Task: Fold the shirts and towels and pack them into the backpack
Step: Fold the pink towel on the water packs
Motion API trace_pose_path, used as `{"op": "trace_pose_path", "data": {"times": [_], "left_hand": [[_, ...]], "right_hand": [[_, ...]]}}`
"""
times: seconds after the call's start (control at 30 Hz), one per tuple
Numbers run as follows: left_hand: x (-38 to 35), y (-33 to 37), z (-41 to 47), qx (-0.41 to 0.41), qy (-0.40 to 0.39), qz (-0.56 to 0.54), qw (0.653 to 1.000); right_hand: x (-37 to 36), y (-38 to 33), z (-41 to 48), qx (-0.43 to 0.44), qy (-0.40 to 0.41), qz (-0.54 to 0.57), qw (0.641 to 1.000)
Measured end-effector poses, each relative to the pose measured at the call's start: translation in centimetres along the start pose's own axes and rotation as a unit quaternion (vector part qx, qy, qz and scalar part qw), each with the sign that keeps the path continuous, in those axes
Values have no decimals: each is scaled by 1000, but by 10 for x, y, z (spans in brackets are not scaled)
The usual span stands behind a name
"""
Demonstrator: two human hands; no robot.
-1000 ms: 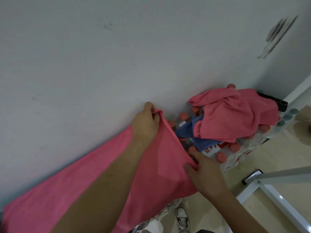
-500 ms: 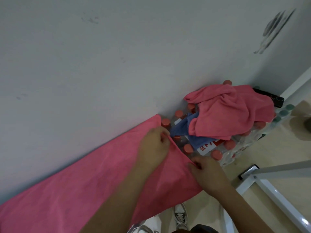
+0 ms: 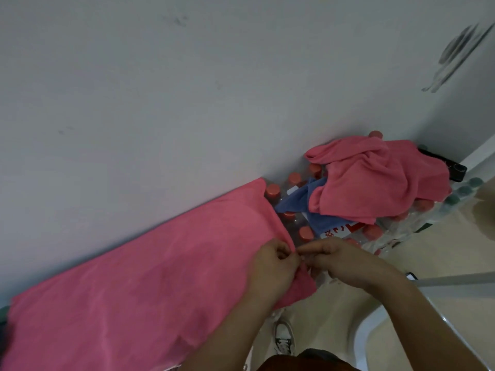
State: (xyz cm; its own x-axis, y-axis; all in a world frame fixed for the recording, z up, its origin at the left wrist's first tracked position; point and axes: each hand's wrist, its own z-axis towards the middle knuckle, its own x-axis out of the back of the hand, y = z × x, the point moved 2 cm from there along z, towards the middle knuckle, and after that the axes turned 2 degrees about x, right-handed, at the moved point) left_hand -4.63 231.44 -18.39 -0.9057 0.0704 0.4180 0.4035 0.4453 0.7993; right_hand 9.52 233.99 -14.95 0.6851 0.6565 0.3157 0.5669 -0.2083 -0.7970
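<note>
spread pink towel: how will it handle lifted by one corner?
Probably floppy: the spread pink towel wrinkles where the left hand and right hand pinch its corner. Likely light; a pinch alone holds that edge up. It would sag, not hold shape.

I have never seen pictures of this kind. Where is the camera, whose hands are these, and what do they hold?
There is no machine here. A person wears one camera on the head. It looks forward and down, so you see that person's own arms from above. The left hand and the right hand meet at the right-hand end of a large pink towel, and the fingers of both pinch its edge. The towel lies spread flat along a pale wall; what is under it is hidden. To the right stand plastic bottles with red caps, and on them lie a crumpled pink towel and a blue cloth.
</note>
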Motion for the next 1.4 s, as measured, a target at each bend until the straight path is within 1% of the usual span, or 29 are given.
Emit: {"op": "trace_pose_path", "data": {"times": [0.07, 0.1, 0.17, 0.2, 0.27, 0.33, 0.4, 0.47, 0.57, 0.63, 0.73, 0.77, 0.83, 0.93, 1.0, 1.1, 1.2, 1.27, 1.33, 1.4], "left_hand": [[0, -2, -2, -3, 2, -19, 1000], [-1, -3, -4, -13, 8, -20, 1000], [-1, -5, -7, -39, 24, -11, 999], [-1, -4, -9, -50, 31, -2, 998], [0, 0, -12, -80, 34, 11, 996], [-1, 4, -15, -114, 31, 18, 993], [-2, 7, -17, -136, 26, 30, 990], [-2, 5, -17, -143, 13, 21, 989], [0, 0, -18, -118, -11, -20, 993], [2, -3, -18, -95, -28, -62, 993], [4, -7, -20, -73, -45, -108, 990], [3, -8, -20, -69, -46, -115, 990], [3, -10, -21, -66, -45, -124, 989], [5, -12, -22, -71, -49, -103, 991], [6, -13, -23, -74, -46, -74, 993], [6, -12, -27, -63, -44, -70, 995], [4, -14, -30, -59, -75, -95, 991], [5, -14, -32, -72, -72, -74, 992], [9, -13, -37, -94, -55, -57, 992], [16, -11, -44, -117, -49, -62, 990]], "right_hand": [[7, -3, 4, -3, 26, -63, 998], [12, -8, 8, 11, 54, -96, 994], [25, -25, 21, 42, 129, -128, 982], [30, -37, 30, 60, 161, -146, 974], [37, -57, 55, 95, 204, -217, 950], [37, -68, 84, 83, 211, -261, 938], [33, -68, 114, 47, 193, -296, 934], [28, -66, 136, 33, 180, -363, 914], [22, -62, 156, 5, 164, -432, 887], [21, -60, 162, -23, 161, -442, 882], [20, -59, 167, -44, 179, -449, 874], [18, -59, 168, -42, 189, -445, 874], [14, -59, 169, -23, 215, -409, 886], [8, -62, 166, 42, 253, -325, 910], [12, -63, 165, 81, 252, -269, 926], [23, -64, 163, 102, 232, -194, 948], [31, -64, 160, 92, 228, -50, 968], [34, -65, 156, 83, 224, -1, 971], [37, -70, 150, 97, 222, 12, 970], [37, -78, 143, 115, 222, 30, 968]]}}
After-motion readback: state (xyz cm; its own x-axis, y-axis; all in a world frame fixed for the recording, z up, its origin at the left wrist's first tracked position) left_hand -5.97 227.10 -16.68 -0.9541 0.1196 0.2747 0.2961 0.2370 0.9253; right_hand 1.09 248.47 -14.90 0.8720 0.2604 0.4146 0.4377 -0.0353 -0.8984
